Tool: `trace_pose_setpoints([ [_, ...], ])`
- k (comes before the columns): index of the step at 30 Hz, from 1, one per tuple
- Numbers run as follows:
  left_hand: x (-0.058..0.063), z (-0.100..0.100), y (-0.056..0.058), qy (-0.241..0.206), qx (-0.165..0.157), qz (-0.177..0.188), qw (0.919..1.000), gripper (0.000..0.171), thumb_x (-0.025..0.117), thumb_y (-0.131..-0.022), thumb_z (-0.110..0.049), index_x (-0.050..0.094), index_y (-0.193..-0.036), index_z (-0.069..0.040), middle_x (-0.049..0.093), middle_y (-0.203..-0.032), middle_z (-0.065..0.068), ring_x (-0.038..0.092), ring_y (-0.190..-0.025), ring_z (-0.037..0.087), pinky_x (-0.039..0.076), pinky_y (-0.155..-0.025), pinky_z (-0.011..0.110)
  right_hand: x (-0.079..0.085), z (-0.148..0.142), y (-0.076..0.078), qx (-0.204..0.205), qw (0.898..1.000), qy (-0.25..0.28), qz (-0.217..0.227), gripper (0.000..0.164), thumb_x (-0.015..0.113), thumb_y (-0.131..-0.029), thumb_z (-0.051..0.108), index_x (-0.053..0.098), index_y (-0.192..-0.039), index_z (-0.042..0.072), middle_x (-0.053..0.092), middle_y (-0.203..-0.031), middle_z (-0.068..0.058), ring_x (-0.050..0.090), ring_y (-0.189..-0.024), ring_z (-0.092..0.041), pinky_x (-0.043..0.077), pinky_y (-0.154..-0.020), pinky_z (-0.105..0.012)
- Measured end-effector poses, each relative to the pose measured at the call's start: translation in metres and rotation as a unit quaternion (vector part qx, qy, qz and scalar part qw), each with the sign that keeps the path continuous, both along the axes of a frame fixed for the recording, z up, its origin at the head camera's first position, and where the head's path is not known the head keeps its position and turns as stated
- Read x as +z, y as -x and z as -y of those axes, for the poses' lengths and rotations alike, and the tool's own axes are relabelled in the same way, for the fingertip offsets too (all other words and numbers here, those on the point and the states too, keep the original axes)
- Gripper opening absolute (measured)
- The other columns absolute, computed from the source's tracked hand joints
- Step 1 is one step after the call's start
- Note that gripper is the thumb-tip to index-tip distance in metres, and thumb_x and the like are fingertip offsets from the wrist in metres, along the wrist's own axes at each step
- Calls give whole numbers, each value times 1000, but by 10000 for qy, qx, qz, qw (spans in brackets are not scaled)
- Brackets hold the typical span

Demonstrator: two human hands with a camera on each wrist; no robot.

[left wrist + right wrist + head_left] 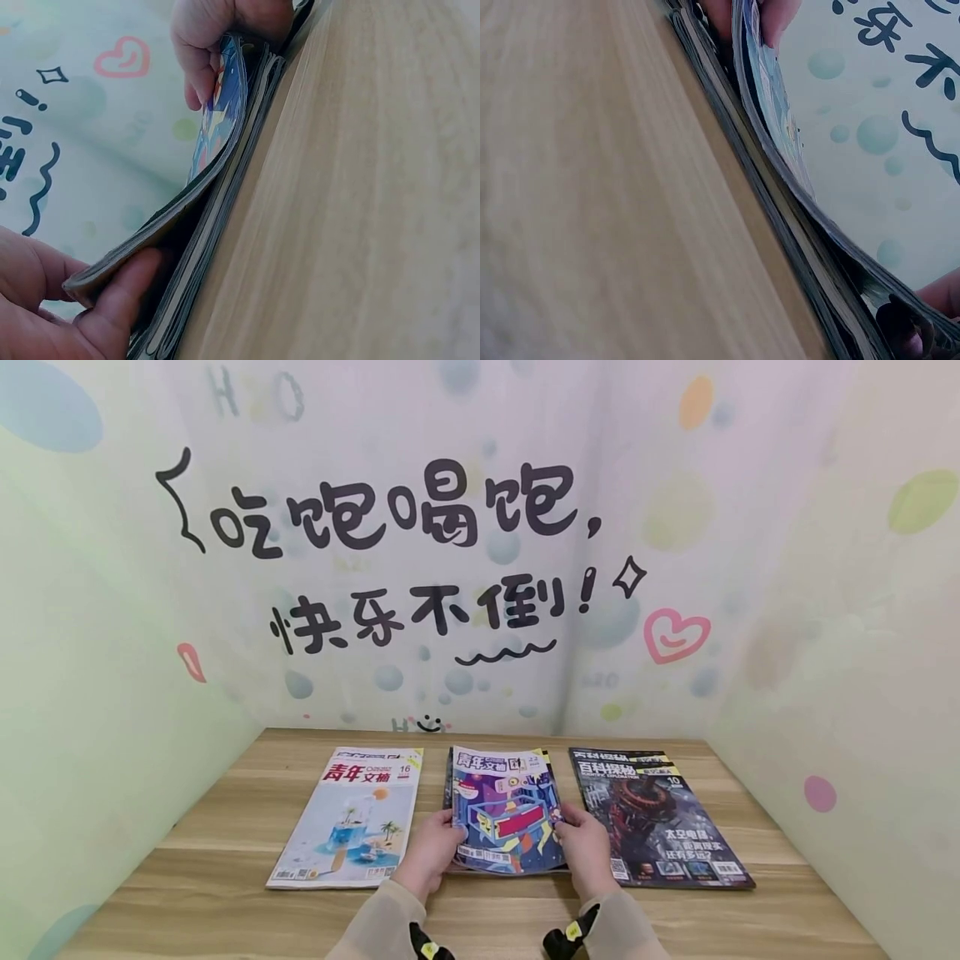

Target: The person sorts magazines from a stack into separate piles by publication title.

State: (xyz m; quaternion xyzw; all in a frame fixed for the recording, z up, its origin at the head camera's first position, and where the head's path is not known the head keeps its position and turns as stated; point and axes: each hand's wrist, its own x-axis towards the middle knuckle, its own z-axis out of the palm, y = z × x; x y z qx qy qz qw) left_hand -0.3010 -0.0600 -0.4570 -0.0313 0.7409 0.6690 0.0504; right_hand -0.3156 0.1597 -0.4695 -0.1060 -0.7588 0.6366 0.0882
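Note:
A magazine with a purple-blue illustrated cover (pixel 510 814) lies uppermost on a stack of magazines (pixel 217 217) in the middle of the table. My left hand (pixel 431 853) pinches its left edge, one digit on the cover side and one underneath. At the opposite edge my right hand (pixel 587 847) grips the same magazine. Both wrist views show its sides lifted and bowed, with a gap above the magazines below. My left fingers (pixel 780 19) appear at the top of the right wrist view. Part of the right hand's hold is hidden there.
On the left lies a white-covered magazine (pixel 360 827), with another edge showing behind it. Dark-covered magazines (pixel 652 827) overlap on the right, close to my right hand. The wooden table (pixel 202 852) meets a printed back wall (pixel 360 685) and side walls.

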Motion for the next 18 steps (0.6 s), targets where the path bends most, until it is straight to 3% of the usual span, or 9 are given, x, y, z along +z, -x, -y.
trace_pose_setpoints([
  [6,-3,2,2,-444,-44,-44,9990,53,41,-91,5,30,-142,13,57,-120,25,62,-91,24,56,-73,38,1,1,1,1,10000,-17,6,45,49,-93,2,44,-136,-12,48,-136,-30,54,-112,-36,46,-95,-48],
  [11,-6,5,3,-1173,-173,-3,9929,51,37,-93,6,27,-142,14,56,-123,27,64,-92,22,56,-77,38,-1,1,2,27,10000,11,21,47,49,-92,1,43,-137,-10,46,-138,-29,49,-121,-38,41,-101,-50],
  [18,-7,8,3,-1573,-239,117,9872,50,35,-95,6,24,-143,15,50,-131,30,63,-96,21,55,-81,37,-3,1,3,37,9999,-13,126,47,49,-93,4,44,-138,-8,46,-139,-27,48,-122,-38,40,-102,-51],
])
